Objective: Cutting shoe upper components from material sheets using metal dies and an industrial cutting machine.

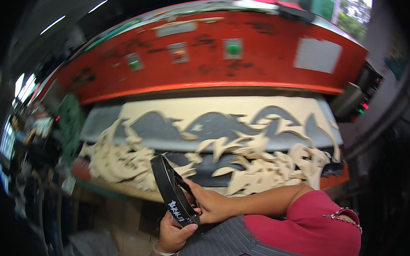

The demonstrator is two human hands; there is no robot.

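Observation:
A black cutting die (166, 181), a narrow closed band with white handwriting on its side, stands tilted in front of me at the near edge of the machine bed. My left hand (176, 232) grips its lower end, the thumb lying along the band. Higher up, my right hand (208, 203) is closed around the inner side of the die, some of its fingers hidden behind it. Just beyond lies a cream foam sheet (169, 103) with several curved pieces cut out of its near edge, showing the grey bed (154, 128) through the gaps.
Heaps of cream foam scraps (121, 163) cover the bed's near edge, left and right (276, 172). Behind the sheet rises a red press beam (272, 53) with coloured buttons. A dark control box (357, 98) with lit indicators stands at the right. Another person (24, 129) is at far left.

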